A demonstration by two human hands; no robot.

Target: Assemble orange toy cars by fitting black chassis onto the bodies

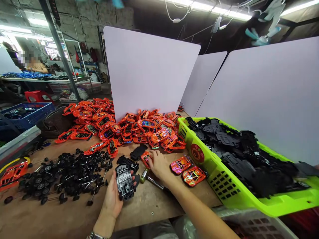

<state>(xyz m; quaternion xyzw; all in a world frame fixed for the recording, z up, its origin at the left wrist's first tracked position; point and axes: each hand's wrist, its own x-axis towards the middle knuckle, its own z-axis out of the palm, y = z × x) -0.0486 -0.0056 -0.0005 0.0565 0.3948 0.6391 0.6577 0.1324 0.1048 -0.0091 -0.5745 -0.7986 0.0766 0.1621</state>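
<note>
Head view looks down on a wooden surface at a cluttered assembly bench. Near centre, the left hand lies palm up, cupping a black toy-car chassis with grey parts on its upper face, the fingers partly hidden behind it. The right hand is spread a little, its fingertips down on a small orange car shell; whether they pinch it cannot be told. A screwdriver with a yellow-green handle lies just below that hand, and two finished-looking orange shells sit to the right of it.

Further left, a heap of black wheels on metal axles spreads across the surface. A mound of orange car shells rises at the far side against white divider panels. On the right, a lime-green plastic crate brims with black chassis pieces.

Loose wheels could roll off the near edge if a sleeve or the chassis brushes them. The screwdriver lies where a careless right-hand move could knock it, and the shell under those fingertips could skid or crack under too much pressure. The overfull crate could also shed pieces if bumped.
</note>
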